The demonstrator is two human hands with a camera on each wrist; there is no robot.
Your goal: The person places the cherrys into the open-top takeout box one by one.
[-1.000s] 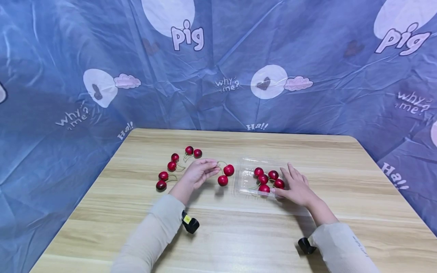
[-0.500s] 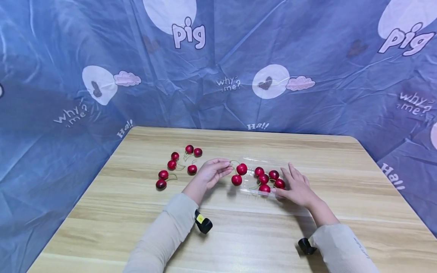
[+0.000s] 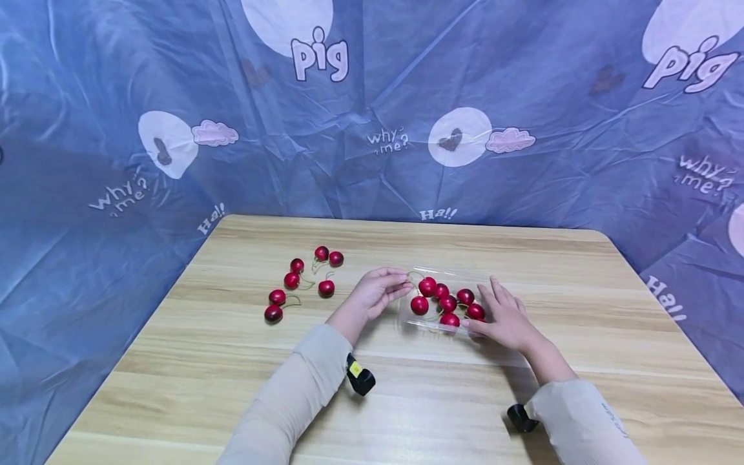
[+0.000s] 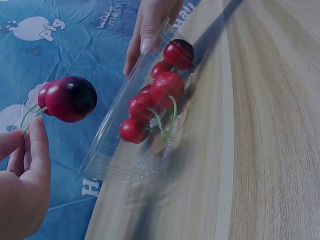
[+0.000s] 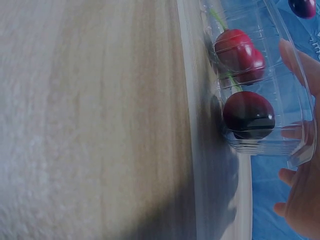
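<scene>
A person sits at a wooden counter (image 3: 407, 400) backed by blue printed cloth (image 3: 523, 97). Their left hand (image 3: 376, 294) pinches the green stem of a cherry pair (image 3: 423, 295), the two red fruits hanging over the near left end of a clear plastic tray (image 3: 415, 318); whether they touch its floor I cannot tell. In the left wrist view, one fruit of the pair (image 4: 71, 98) hangs from the fingers (image 4: 36, 145), above the tray's (image 4: 107, 160) rim.

The right hand (image 3: 504, 318) lies on the counter with fingers spread and nearly straight, resting against the tray's right side as if steadying it. Four cherries (image 3: 456, 306) already lie inside the tray, clustered just beside that hand.

Seven loose cherries (image 3: 299, 283) lie scattered on the counter, well to the left of the left hand.

By this count, the packing looks a little under halfway done: four in, two arriving, seven yet to be picked up.
</scene>
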